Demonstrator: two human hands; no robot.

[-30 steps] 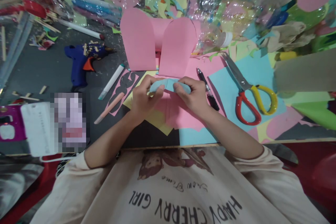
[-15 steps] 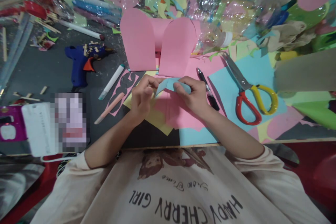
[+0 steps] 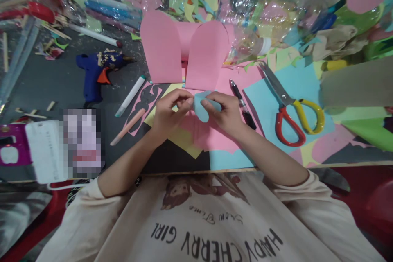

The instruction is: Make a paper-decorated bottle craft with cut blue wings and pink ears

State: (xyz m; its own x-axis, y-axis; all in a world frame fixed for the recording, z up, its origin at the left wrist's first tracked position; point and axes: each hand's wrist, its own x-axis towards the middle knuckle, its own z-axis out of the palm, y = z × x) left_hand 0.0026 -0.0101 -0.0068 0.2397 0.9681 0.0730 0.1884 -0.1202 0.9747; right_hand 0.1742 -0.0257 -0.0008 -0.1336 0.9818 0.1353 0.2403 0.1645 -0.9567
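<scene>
A light blue paper cutout (image 3: 201, 108) with a rounded, heart-like outline is held up over pink paper sheets. My right hand (image 3: 225, 110) pinches its right side between thumb and fingers. My left hand (image 3: 172, 110) is closed, thumb against fingertips, at the cutout's left edge; that edge seems to be in the pinch. Just beyond my hands stand two rounded pink paper flaps (image 3: 207, 55) in front of a pink paper roll (image 3: 188, 35). A black pen (image 3: 242, 102) lies right of my right hand, and a peach marker (image 3: 127, 127) left of my left hand.
Scissors (image 3: 287, 106) with red and yellow handles lie on blue paper at right. A blue glue gun (image 3: 95, 71) rests at left, near a green-capped marker (image 3: 130, 96). Plastic bottles (image 3: 245, 43) and paper scraps crowd the back. A white card-like object (image 3: 44, 151) lies front left.
The blue cutout was folded with a crease upward; now it is turned, showing a flatter rounded face. My left fingers have closed in at its left edge.
</scene>
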